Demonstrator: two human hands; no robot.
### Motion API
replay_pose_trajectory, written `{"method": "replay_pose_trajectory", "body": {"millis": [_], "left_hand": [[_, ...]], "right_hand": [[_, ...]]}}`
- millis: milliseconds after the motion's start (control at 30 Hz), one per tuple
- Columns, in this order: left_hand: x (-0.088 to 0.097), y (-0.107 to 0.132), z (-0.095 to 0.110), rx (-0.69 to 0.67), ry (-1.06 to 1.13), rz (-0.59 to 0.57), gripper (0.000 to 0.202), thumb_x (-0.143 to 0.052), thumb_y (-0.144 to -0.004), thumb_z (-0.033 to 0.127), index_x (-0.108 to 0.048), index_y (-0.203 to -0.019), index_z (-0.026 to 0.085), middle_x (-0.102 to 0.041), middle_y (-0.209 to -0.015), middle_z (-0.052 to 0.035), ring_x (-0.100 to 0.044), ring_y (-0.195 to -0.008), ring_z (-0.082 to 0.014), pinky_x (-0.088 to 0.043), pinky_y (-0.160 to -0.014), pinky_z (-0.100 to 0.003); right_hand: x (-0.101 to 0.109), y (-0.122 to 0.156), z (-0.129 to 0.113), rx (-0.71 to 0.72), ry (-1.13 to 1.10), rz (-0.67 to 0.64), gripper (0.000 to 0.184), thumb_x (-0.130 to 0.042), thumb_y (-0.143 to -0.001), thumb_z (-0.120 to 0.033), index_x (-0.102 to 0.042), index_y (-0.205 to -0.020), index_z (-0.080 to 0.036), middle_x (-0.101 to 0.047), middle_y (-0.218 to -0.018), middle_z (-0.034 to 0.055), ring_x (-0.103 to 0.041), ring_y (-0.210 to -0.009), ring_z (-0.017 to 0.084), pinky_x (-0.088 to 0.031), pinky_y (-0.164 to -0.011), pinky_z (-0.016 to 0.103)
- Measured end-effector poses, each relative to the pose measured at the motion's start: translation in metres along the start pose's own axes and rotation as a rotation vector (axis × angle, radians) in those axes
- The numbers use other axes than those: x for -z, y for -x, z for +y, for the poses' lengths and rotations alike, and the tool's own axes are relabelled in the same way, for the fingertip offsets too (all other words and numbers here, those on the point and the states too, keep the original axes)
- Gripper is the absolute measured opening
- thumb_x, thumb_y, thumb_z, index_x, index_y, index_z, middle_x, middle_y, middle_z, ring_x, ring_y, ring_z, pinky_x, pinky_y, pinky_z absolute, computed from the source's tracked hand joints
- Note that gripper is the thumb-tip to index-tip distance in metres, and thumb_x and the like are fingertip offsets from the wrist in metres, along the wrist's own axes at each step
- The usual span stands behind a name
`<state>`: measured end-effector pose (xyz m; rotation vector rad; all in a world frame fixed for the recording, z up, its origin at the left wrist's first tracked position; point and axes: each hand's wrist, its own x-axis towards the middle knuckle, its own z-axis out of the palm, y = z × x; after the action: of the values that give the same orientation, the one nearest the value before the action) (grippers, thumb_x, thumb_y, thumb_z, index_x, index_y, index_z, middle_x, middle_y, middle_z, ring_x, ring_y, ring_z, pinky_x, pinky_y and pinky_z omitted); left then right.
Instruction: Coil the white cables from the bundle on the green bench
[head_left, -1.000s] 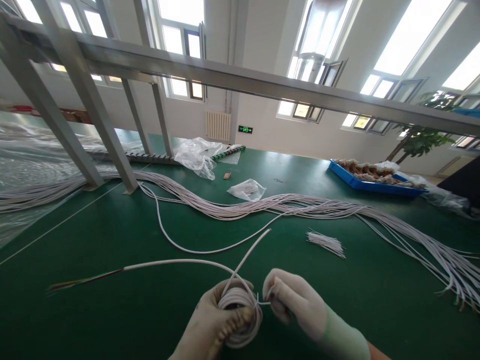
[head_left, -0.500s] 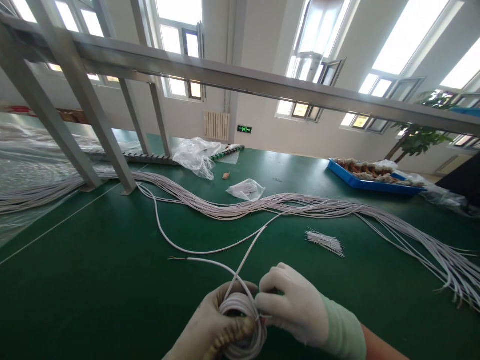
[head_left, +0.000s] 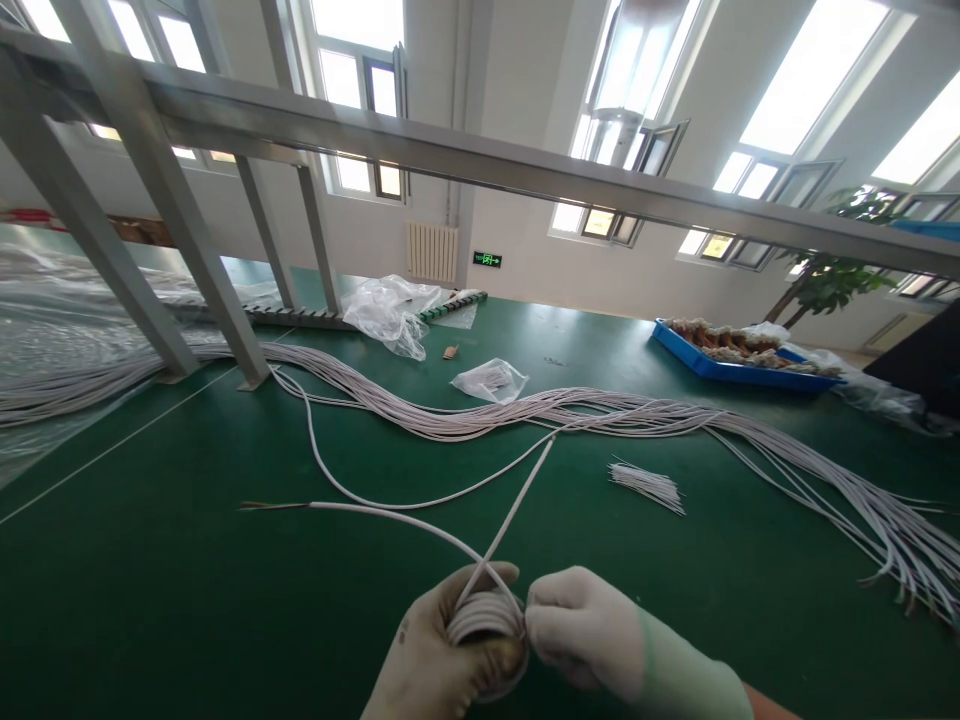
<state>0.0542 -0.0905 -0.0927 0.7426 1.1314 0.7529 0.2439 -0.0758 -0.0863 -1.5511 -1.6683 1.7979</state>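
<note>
Both my hands wear pale gloves at the bottom middle of the view. My left hand is wrapped round a small coil of white cable. My right hand is closed against the coil's right side, fingers pinched at its windings; what it pinches is too small to see. Two loose ends of the cable run from the coil, one to the left over the green table, one up and to the right towards the bundle.
A long bundle of white cables snakes across the green table. A small bunch of thin white ties lies right of centre. Plastic bags, a blue tray and grey frame legs stand farther back.
The cable's left end has slid back and forth over the table. My right hand went onto the coil, then settled tight against its right side. The coil stays in my left hand.
</note>
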Motion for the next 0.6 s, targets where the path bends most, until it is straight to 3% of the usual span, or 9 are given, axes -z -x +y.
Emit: {"method": "replay_pose_trajectory", "body": {"millis": [67, 167, 233, 400, 600], "left_hand": [[0.003, -0.006, -0.006, 0.032, 0.112, -0.006, 0.060, -0.094, -0.054, 0.019, -0.072, -0.109, 0.013, -0.076, -0.096, -0.0097, -0.067, -0.088, -0.0292, -0.054, -0.080, -0.041], [0.008, -0.013, -0.013, 0.040, 0.285, -0.033, 0.072, -0.102, -0.044, 0.030, -0.071, -0.106, 0.011, -0.075, -0.085, -0.0065, -0.065, -0.076, -0.0228, -0.053, -0.072, -0.035], [0.009, -0.014, -0.015, 0.024, 0.330, -0.049, 0.073, -0.103, -0.044, 0.031, -0.070, -0.105, 0.010, -0.075, -0.081, -0.0048, -0.064, -0.072, -0.0198, -0.051, -0.069, -0.032], [0.007, -0.012, -0.010, 0.071, 0.339, -0.063, 0.076, -0.103, -0.042, 0.026, -0.068, -0.108, 0.010, -0.076, -0.085, -0.0058, -0.067, -0.076, -0.0211, -0.053, -0.074, -0.034], [0.011, -0.016, -0.017, 0.067, 0.401, -0.113, 0.081, -0.105, -0.031, 0.027, -0.072, -0.103, 0.010, -0.076, -0.090, -0.0098, -0.070, -0.085, -0.0288, -0.054, -0.078, -0.039]], "right_hand": [[0.005, 0.000, 0.005, 0.124, 0.017, 0.074, 0.023, -0.044, -0.096, -0.027, -0.053, -0.076, -0.020, -0.044, -0.058, -0.0048, -0.037, -0.047, 0.012, -0.031, -0.043, 0.021], [0.014, 0.003, 0.012, 0.584, 0.342, 0.316, 0.021, -0.041, -0.101, -0.025, -0.061, -0.106, -0.019, -0.059, -0.088, 0.0044, -0.054, -0.071, 0.018, -0.047, -0.062, 0.029], [0.019, 0.004, 0.014, 0.810, 0.591, 0.364, 0.025, -0.042, -0.100, -0.019, -0.059, -0.118, -0.022, -0.060, -0.102, 0.0075, -0.055, -0.083, 0.021, -0.048, -0.069, 0.033], [0.022, 0.001, 0.004, 0.933, 0.996, 0.356, 0.019, -0.048, -0.104, -0.026, -0.064, -0.098, -0.018, -0.062, -0.099, 0.0086, -0.051, -0.077, 0.021, -0.039, -0.064, 0.032], [0.019, -0.014, 0.007, 1.058, 1.035, 0.471, 0.017, -0.057, -0.100, -0.025, -0.069, -0.088, -0.021, -0.064, -0.087, 0.0031, -0.049, -0.069, 0.017, -0.036, -0.062, 0.031]]}}
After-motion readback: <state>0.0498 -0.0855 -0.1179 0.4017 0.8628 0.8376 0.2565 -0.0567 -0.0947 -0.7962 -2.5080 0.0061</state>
